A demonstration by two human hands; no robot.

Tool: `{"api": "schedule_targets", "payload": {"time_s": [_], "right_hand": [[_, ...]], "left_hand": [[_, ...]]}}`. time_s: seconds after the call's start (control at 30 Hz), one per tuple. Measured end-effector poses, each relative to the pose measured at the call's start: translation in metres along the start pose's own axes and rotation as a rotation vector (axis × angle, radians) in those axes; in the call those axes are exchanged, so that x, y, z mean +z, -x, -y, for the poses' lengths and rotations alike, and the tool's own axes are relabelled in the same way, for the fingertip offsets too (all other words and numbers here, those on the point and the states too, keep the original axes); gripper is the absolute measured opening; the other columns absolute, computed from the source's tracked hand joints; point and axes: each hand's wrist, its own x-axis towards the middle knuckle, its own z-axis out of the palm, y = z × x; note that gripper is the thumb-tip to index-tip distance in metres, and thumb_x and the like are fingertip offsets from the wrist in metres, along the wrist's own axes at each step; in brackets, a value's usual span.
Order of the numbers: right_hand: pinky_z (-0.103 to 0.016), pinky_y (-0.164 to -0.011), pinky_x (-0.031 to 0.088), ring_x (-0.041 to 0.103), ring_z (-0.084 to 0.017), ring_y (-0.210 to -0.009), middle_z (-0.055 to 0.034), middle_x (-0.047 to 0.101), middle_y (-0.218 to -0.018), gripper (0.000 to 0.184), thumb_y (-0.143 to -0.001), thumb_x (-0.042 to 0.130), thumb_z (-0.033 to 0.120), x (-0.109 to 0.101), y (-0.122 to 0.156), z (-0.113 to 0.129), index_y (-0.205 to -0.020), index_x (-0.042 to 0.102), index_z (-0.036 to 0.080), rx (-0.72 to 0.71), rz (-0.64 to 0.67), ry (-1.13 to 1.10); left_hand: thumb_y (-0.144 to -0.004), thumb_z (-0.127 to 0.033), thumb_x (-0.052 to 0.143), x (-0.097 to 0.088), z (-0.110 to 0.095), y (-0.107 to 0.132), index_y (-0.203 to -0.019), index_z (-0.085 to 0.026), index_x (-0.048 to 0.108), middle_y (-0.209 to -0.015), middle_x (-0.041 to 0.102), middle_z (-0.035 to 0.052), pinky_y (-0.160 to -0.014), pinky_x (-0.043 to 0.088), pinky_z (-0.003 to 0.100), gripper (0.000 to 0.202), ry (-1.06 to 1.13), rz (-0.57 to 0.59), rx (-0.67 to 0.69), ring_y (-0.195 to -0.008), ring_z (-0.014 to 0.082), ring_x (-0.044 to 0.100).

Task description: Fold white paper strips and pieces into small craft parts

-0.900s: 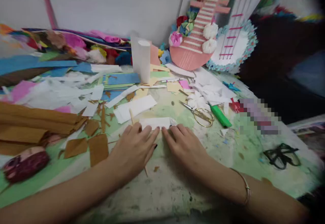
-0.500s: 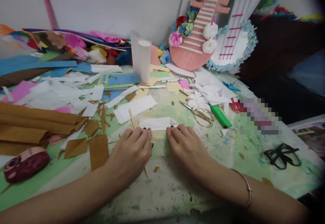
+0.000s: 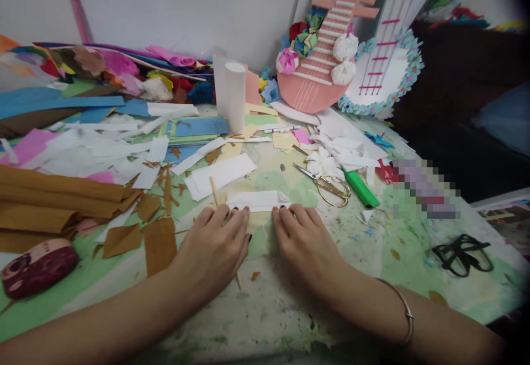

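A folded strip of white paper (image 3: 257, 199) lies crosswise on the table ahead of my hands, its right end creased up a little. My left hand (image 3: 219, 241) is closed, with fingertips pressing the paper's near left edge. Beneath that hand runs a thin wooden stick (image 3: 213, 189); its two ends show above and below the palm. At the near right edge, the bunched fingertips of my right hand (image 3: 304, 238) press on the same paper. The thumbs are mostly hidden.
Gold-handled scissors (image 3: 331, 188) and a green object (image 3: 360, 188) lie to the right, black glasses (image 3: 464, 254) farther out. White paper pieces (image 3: 219, 176) sit just beyond the strip. Brown crepe paper (image 3: 53, 196) and a maroon case (image 3: 39, 268) are left. Paper guitars (image 3: 314, 83) lean behind.
Both hands stay at the paper's near edge with almost no movement. The view has shifted very slightly.
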Motion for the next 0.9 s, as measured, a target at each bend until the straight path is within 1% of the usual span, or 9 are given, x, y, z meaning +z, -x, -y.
{"api": "schedule_targets", "payload": {"time_s": [0.1,0.23,0.33,0.43,0.5,0.57,0.7,0.77,0.9], "right_hand": [[-0.035,-0.068,0.036,0.051,-0.025,-0.08,-0.0127,0.069,-0.088,0.029,-0.078,0.058,0.004,0.001,0.0004,0.0005,-0.104,0.072,0.002,0.006,-0.005,0.009],[-0.036,-0.069,0.037,0.052,-0.026,-0.08,-0.0133,0.068,-0.085,0.03,-0.077,0.059,0.003,0.0021,0.0007,0.002,-0.103,0.071,0.0,0.003,-0.013,0.009],[-0.037,-0.07,0.038,0.052,-0.025,-0.079,-0.0138,0.067,-0.085,0.029,-0.077,0.058,0.004,0.0022,0.0006,0.0033,-0.104,0.071,-0.001,0.006,-0.008,0.019],[-0.037,-0.068,0.037,0.051,-0.025,-0.079,-0.0125,0.066,-0.085,0.039,-0.08,0.059,0.007,0.0022,0.0006,0.0049,-0.117,0.065,-0.001,0.025,0.037,0.003],[-0.037,-0.067,0.037,0.051,-0.025,-0.079,-0.0113,0.065,-0.085,0.043,-0.082,0.059,0.009,0.0024,0.001,0.0058,-0.124,0.062,0.002,0.038,0.057,-0.009],[-0.038,-0.07,0.037,0.051,-0.025,-0.081,-0.0118,0.066,-0.087,0.041,-0.082,0.059,0.008,0.0027,0.0016,0.0064,-0.122,0.063,0.003,0.047,0.046,0.002],[-0.04,-0.077,0.037,0.051,-0.027,-0.09,-0.0138,0.067,-0.095,0.025,-0.081,0.057,0.005,0.0028,0.0019,0.006,-0.102,0.071,0.006,0.055,0.02,0.019],[-0.04,-0.077,0.037,0.05,-0.027,-0.091,-0.0144,0.067,-0.098,0.022,-0.082,0.056,0.005,0.0025,0.0012,0.0049,-0.097,0.072,0.007,0.057,0.027,0.016],[-0.039,-0.072,0.034,0.049,-0.027,-0.088,-0.0159,0.066,-0.095,0.02,-0.081,0.057,0.004,0.0024,-0.0005,0.0017,-0.094,0.072,0.007,0.063,0.027,0.045]], "left_hand": [[-0.091,-0.017,0.047,-0.0002,-0.001,0.0009,-0.111,0.001,0.068,-0.088,0.068,0.0123,-0.074,0.039,0.041,0.034,-0.016,-0.02,0.007,-0.086,0.0275,0.056],[-0.092,-0.019,0.047,0.0006,-0.0009,0.0004,-0.116,0.001,0.066,-0.089,0.067,0.0126,-0.074,0.04,0.04,0.037,-0.006,0.03,-0.006,-0.087,0.0274,0.056],[-0.092,-0.022,0.048,0.0011,0.001,-0.0021,-0.128,-0.006,0.061,-0.091,0.065,0.0109,-0.074,0.041,0.04,0.041,0.053,0.104,-0.013,-0.085,0.0268,0.055],[-0.092,-0.024,0.049,0.0004,0.0028,-0.0057,-0.136,-0.017,0.056,-0.094,0.063,0.0092,-0.073,0.042,0.04,0.045,0.114,0.164,-0.03,-0.084,0.0265,0.054],[-0.092,-0.024,0.049,-0.0001,0.0033,-0.0072,-0.136,-0.019,0.056,-0.096,0.063,0.0096,-0.073,0.043,0.041,0.045,0.127,0.174,-0.036,-0.086,0.0272,0.054],[-0.091,-0.024,0.05,-0.0001,0.0029,-0.0071,-0.133,-0.017,0.058,-0.095,0.063,0.0104,-0.074,0.044,0.042,0.044,0.121,0.159,-0.038,-0.087,0.0282,0.054],[-0.089,-0.022,0.051,0.001,0.0013,-0.0037,-0.122,-0.005,0.064,-0.094,0.066,0.0136,-0.078,0.045,0.044,0.039,0.072,0.054,-0.018,-0.092,0.0301,0.056],[-0.089,-0.019,0.05,0.0008,0.0009,-0.0024,-0.113,-0.001,0.068,-0.094,0.067,0.0156,-0.079,0.046,0.044,0.035,0.043,0.003,-0.005,-0.092,0.0301,0.057],[-0.086,-0.017,0.049,-0.0019,0.002,-0.0028,-0.089,-0.002,0.073,-0.084,0.065,0.0163,-0.072,0.047,0.043,0.029,0.008,-0.027,-0.024,-0.082,0.0293,0.057]]}}
